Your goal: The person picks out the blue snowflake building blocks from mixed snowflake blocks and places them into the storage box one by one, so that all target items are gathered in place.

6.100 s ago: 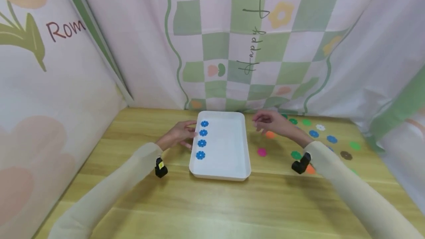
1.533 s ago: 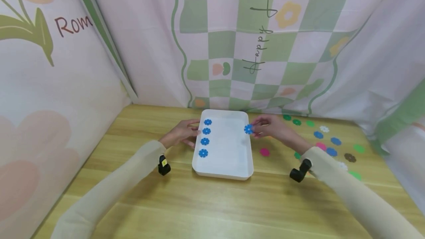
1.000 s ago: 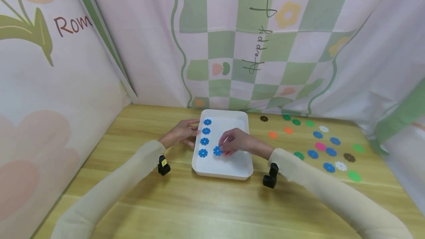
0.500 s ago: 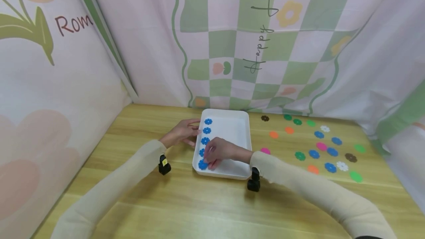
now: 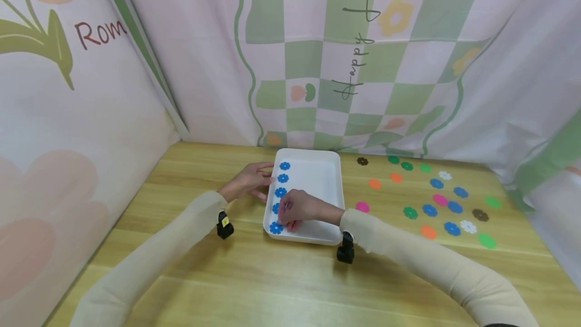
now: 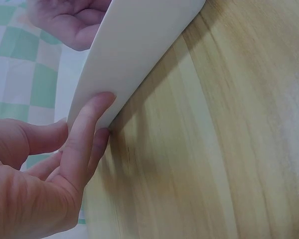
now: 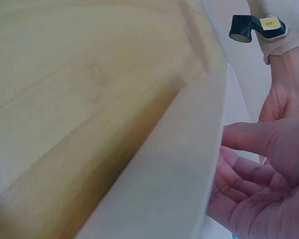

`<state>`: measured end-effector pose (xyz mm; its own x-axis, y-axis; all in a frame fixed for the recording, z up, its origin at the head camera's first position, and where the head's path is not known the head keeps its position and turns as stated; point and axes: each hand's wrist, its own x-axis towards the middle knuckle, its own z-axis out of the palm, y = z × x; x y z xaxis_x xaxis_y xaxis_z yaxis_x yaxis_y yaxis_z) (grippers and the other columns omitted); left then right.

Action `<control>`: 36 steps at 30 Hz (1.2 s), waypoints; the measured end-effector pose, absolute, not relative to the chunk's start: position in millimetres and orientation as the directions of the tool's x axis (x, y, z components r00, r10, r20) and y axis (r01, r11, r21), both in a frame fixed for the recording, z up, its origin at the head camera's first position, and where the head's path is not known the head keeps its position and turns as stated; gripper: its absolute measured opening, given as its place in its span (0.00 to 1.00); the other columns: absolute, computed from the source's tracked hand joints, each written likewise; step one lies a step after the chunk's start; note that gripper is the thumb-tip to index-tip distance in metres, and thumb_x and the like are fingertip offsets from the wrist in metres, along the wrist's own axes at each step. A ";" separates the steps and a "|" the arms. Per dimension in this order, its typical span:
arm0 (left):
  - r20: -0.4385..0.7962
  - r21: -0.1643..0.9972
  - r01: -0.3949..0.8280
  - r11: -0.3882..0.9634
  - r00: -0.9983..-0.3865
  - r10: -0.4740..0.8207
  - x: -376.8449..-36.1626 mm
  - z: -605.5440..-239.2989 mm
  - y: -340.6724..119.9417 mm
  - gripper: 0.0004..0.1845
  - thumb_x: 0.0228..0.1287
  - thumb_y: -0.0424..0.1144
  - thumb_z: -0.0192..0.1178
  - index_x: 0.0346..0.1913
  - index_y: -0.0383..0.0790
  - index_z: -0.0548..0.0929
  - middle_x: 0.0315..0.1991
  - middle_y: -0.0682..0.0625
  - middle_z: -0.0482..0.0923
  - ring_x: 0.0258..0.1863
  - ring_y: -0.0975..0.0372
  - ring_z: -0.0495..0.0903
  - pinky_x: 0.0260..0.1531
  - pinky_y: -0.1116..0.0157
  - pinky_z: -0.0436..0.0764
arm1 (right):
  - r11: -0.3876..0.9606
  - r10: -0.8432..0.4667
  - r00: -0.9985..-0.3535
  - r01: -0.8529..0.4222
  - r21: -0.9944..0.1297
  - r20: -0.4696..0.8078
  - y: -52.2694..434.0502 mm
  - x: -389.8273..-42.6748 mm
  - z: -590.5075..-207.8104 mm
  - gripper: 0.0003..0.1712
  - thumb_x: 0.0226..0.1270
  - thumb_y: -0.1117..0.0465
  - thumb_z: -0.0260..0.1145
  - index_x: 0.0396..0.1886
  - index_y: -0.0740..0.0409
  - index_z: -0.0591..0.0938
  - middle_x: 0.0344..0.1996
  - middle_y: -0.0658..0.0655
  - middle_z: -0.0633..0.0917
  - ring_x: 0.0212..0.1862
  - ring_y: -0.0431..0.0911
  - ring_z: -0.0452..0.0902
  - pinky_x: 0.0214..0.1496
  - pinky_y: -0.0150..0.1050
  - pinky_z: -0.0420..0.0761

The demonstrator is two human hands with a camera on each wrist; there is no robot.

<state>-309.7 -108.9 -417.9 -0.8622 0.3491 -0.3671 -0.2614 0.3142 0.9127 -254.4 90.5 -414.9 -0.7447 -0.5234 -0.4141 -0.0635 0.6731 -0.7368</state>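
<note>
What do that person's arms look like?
The left sleeve and right sleeve are long and plain cream. At the wrists sit a black left camera and a black right camera. The left camera has a yellow sticker. No gloves show.

1. A light wood-grain tabletop (image 5: 272, 286) stretches from the near side to the cloth at the far edge.
2. The far curtain (image 5: 306, 59) bears green-and-white checks, small flowers and sideways script (image 5: 356, 64) including "Happy".
3. On the left, white fabric (image 5: 54, 120) shows a peach flower print, pale pink shapes and "Rom", with a green strip (image 5: 134, 39) slanting toward the corner.
4. On the right, creased whitish cloth (image 5: 508, 110) hangs beside a green band (image 5: 554, 150).
5. Soft light leaves a pale sheen on the near wood.
</note>
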 end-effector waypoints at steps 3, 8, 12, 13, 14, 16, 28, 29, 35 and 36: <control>-0.370 0.911 -0.264 0.317 -0.862 0.347 -309.7 -417.4 -108.5 0.33 0.80 0.32 0.57 0.82 0.44 0.61 0.78 0.33 0.63 0.69 0.42 0.76 0.35 0.61 0.94 | 0.686 -0.522 -0.758 -0.100 -0.721 -0.391 93.5 -255.7 -412.3 0.03 0.72 0.62 0.72 0.38 0.57 0.86 0.28 0.53 0.88 0.27 0.43 0.85 0.33 0.33 0.90; -0.388 0.903 -0.283 0.324 -0.861 0.330 -310.8 -417.7 -106.9 0.33 0.79 0.32 0.57 0.82 0.45 0.62 0.78 0.35 0.64 0.68 0.43 0.77 0.37 0.60 0.94 | 0.704 -0.505 -0.776 -0.118 -0.701 -0.377 100.6 -258.6 -405.5 0.03 0.73 0.61 0.71 0.39 0.56 0.87 0.29 0.53 0.87 0.28 0.44 0.83 0.33 0.32 0.88; -0.392 0.900 -0.286 0.328 -0.861 0.325 -311.6 -418.0 -106.1 0.33 0.79 0.32 0.58 0.82 0.46 0.63 0.78 0.35 0.64 0.67 0.43 0.79 0.37 0.60 0.94 | 0.705 -0.489 -0.783 -0.095 -0.703 -0.385 106.7 -261.3 -400.5 0.03 0.72 0.61 0.71 0.41 0.56 0.87 0.33 0.53 0.88 0.30 0.45 0.83 0.34 0.33 0.89; -0.391 0.901 -0.285 0.328 -0.861 0.326 -311.5 -418.0 -106.1 0.33 0.79 0.32 0.58 0.82 0.46 0.62 0.78 0.35 0.64 0.67 0.43 0.79 0.37 0.60 0.94 | 0.703 -0.486 -0.784 -0.088 -0.706 -0.386 108.6 -262.1 -399.7 0.03 0.72 0.61 0.71 0.41 0.56 0.87 0.33 0.53 0.88 0.31 0.45 0.83 0.34 0.34 0.89; -0.391 0.901 -0.284 0.328 -0.861 0.326 -311.4 -417.8 -106.1 0.33 0.79 0.32 0.58 0.82 0.46 0.62 0.78 0.35 0.64 0.66 0.42 0.79 0.37 0.60 0.94 | 0.700 -0.487 -0.785 -0.088 -0.709 -0.383 110.7 -263.1 -399.4 0.03 0.72 0.61 0.71 0.41 0.56 0.87 0.34 0.53 0.87 0.31 0.45 0.83 0.35 0.34 0.90; -0.389 0.902 -0.283 0.327 -0.861 0.328 -310.9 -417.5 -106.1 0.33 0.79 0.32 0.58 0.82 0.46 0.62 0.78 0.35 0.64 0.66 0.42 0.79 0.37 0.60 0.94 | 0.688 -0.489 -0.789 -0.084 -0.721 -0.374 116.1 -265.3 -398.8 0.04 0.72 0.62 0.71 0.41 0.57 0.87 0.34 0.53 0.88 0.32 0.45 0.83 0.36 0.35 0.90; -0.382 0.904 -0.272 0.330 -0.861 0.336 -309.6 -417.7 -105.1 0.34 0.79 0.31 0.57 0.82 0.43 0.61 0.77 0.34 0.66 0.64 0.43 0.81 0.37 0.60 0.94 | 0.563 -0.517 -0.839 -0.183 -0.806 -0.171 184.0 -274.4 -389.7 0.09 0.74 0.64 0.67 0.46 0.67 0.85 0.39 0.67 0.89 0.35 0.47 0.85 0.38 0.39 0.91; -0.380 0.905 -0.270 0.330 -0.861 0.337 -309.8 -417.9 -105.0 0.34 0.79 0.31 0.57 0.82 0.42 0.61 0.77 0.33 0.66 0.64 0.43 0.81 0.37 0.60 0.94 | 0.556 -0.510 -0.846 -0.186 -0.810 -0.155 192.4 -275.3 -388.9 0.10 0.75 0.64 0.67 0.47 0.68 0.84 0.40 0.69 0.88 0.35 0.47 0.86 0.38 0.40 0.91; -0.371 0.908 -0.261 0.329 -0.863 0.341 -309.0 -417.7 -105.9 0.34 0.79 0.32 0.57 0.82 0.43 0.61 0.77 0.34 0.66 0.64 0.43 0.81 0.38 0.60 0.94 | 0.542 -0.428 -0.899 -0.175 -0.822 -0.090 247.5 -278.0 -384.0 0.14 0.76 0.63 0.66 0.51 0.72 0.82 0.37 0.64 0.87 0.37 0.50 0.85 0.41 0.43 0.91; -0.369 0.909 -0.258 0.328 -0.864 0.341 -309.2 -417.9 -106.2 0.34 0.79 0.32 0.57 0.82 0.43 0.61 0.76 0.34 0.67 0.64 0.43 0.81 0.38 0.60 0.94 | 0.544 -0.408 -0.909 -0.170 -0.822 -0.082 256.4 -278.2 -383.7 0.15 0.76 0.63 0.67 0.52 0.72 0.82 0.37 0.63 0.87 0.37 0.50 0.86 0.40 0.42 0.91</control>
<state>-309.2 -106.2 -417.9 -0.8644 0.3413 -0.3692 -0.2584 0.3283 0.9085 -278.2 256.4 -383.7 -0.9093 -0.4080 -0.0815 -0.1703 0.5436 -0.8219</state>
